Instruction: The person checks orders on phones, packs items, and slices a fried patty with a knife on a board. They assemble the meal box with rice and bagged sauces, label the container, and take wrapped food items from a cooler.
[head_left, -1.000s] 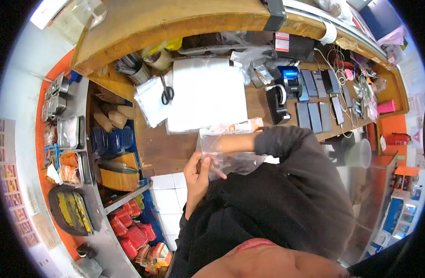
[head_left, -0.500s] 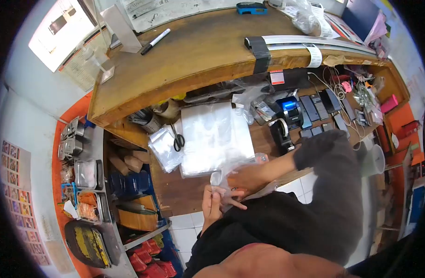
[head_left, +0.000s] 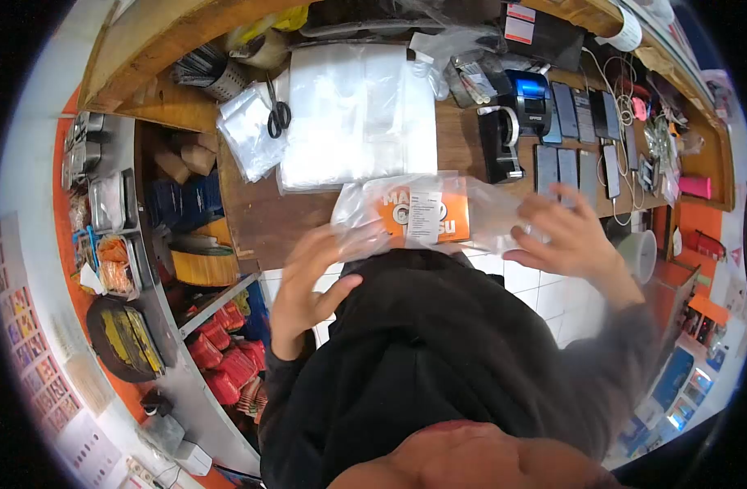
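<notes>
A clear plastic bag [head_left: 357, 213] lies at the table's front edge, spread out to both sides. Inside it is an orange box [head_left: 453, 218] with large white lettering and a white printed label [head_left: 423, 217]. My left hand [head_left: 310, 281] is at the bag's left end, thumb held apart and fingers stretched towards the plastic; whether the fingertips touch it is unclear. At the right end, my right hand [head_left: 567, 236] has its fingers spread beside the plastic, slightly blurred. Neither hand visibly grips anything.
Behind the bag lies a stack of clear plastic sheets [head_left: 349, 122], with black scissors [head_left: 278, 114] to its left. A tape dispenser [head_left: 500, 147], a small blue-lit printer [head_left: 528, 98] and several phones [head_left: 565, 114] stand to the right. Shelves with red packets [head_left: 227, 350] are lower left.
My hands were together at a gathered part of the plastic; they are now apart on either side of the bag. The orange box and label have come into view. The camera has tilted down.
</notes>
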Motion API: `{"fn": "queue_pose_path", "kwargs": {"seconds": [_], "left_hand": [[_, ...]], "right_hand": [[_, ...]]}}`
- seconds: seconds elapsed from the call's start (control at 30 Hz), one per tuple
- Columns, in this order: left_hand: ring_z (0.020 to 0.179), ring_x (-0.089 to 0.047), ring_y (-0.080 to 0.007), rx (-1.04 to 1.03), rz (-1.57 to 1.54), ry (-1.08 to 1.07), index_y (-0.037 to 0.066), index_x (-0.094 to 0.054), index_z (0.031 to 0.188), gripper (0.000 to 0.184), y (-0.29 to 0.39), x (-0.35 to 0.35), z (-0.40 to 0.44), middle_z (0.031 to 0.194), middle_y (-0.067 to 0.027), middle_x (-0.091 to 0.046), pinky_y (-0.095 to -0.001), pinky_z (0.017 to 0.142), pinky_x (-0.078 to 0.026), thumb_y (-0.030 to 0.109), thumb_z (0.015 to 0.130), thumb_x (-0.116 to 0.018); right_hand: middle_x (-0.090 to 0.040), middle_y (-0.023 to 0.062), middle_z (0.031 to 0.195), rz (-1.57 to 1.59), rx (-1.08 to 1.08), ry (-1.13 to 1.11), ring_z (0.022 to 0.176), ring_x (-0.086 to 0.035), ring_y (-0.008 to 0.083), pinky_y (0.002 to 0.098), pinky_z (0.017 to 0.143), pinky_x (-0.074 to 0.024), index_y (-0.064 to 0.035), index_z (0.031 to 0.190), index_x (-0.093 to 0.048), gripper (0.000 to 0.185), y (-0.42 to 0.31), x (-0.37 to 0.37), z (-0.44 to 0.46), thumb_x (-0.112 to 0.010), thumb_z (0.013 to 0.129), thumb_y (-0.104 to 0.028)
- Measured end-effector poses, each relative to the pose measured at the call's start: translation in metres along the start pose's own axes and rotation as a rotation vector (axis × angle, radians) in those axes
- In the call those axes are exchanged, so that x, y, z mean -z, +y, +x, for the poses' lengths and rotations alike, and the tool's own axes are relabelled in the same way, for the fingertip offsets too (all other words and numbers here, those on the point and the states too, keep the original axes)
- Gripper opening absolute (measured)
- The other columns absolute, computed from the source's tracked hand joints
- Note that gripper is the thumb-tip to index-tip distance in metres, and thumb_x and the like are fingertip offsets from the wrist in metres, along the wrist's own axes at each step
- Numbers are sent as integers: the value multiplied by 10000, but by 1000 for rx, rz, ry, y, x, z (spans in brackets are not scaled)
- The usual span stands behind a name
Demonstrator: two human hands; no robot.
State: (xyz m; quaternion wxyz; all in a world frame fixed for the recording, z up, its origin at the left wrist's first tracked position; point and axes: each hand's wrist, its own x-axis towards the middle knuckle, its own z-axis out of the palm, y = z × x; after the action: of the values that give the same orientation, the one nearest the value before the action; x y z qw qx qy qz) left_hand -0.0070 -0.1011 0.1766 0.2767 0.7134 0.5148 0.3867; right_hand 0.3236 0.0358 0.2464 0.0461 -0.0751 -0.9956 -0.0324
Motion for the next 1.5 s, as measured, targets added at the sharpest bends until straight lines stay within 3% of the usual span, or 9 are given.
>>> {"fn": "queue_pose_path", "kwargs": {"seconds": [0.17,0.2,0.4,0.57,0.7,0.87,0.97,1.3,1.5], "left_hand": [[1180,-498,-314,185,-191,80,-4,-514,1196,806,-43,11,-23,1230,-166,-543,-436,980,-396,282,543,-891],[1192,-479,-316,261,-172,95,-6,-510,1204,832,-56,-4,-22,1259,-169,-518,-449,1001,-369,316,538,-890],[1145,-484,-370,112,95,-201,-31,-508,1201,762,-80,-104,15,1192,-201,-551,-469,1033,-309,298,604,-849],[893,-548,-319,32,-128,256,-11,-563,942,486,-75,-109,14,824,-148,-586,-399,829,-418,225,619,-837],[822,-546,-297,-63,-367,679,34,-499,856,471,-68,-95,8,830,-136,-567,-386,747,-437,226,614,-855],[1057,-491,-303,-33,-143,236,49,-452,1121,834,-67,-72,15,1131,-139,-536,-454,954,-379,336,487,-911],[1102,-481,-286,36,158,-86,34,-467,1203,891,-77,-93,30,1190,-109,-542,-462,1009,-324,338,481,-891],[913,-554,-370,-99,-56,196,-50,-584,1000,397,-117,-116,-31,988,-195,-578,-451,846,-420,252,757,-669],[943,-564,-345,652,-585,129,-58,-494,1126,622,-138,-132,-94,1039,-171,-566,-434,863,-440,445,802,-664]], "right_hand": [[-481,138,1220,665,-879,429,1174,-442,316,445,992,-333,-43,1250,-469,863,4,-59,-58,-838,556,-399],[-429,168,1254,507,-844,190,1149,-436,342,448,981,-340,-25,1326,-372,985,-3,-80,-67,-848,542,-385],[-529,122,968,1016,-1081,637,904,-529,214,301,792,-431,24,917,-505,304,-84,-134,14,-718,782,-147],[-562,-2,808,1150,-1363,1110,729,-517,74,206,684,-403,-39,815,-543,107,-86,-78,17,-620,883,-68],[-584,36,891,1295,-1222,976,810,-549,111,248,745,-437,-28,930,-541,210,-77,-63,-11,-699,829,-121],[-393,180,1347,986,-900,458,1290,-330,307,409,1075,-258,-11,1303,-406,975,-39,-69,-46,-871,538,-395],[-410,168,1355,740,-870,313,1269,-345,328,444,1061,-269,-24,1336,-370,1010,-38,-137,-41,-863,534,-391],[-566,193,1168,940,-605,574,1087,-493,383,480,996,-324,-1,1104,-594,450,-80,-232,42,-690,665,-1],[-508,228,1284,1241,-553,408,1250,-402,409,498,1091,-254,-46,1158,-605,374,-72,-231,49,-624,784,-62]]}}
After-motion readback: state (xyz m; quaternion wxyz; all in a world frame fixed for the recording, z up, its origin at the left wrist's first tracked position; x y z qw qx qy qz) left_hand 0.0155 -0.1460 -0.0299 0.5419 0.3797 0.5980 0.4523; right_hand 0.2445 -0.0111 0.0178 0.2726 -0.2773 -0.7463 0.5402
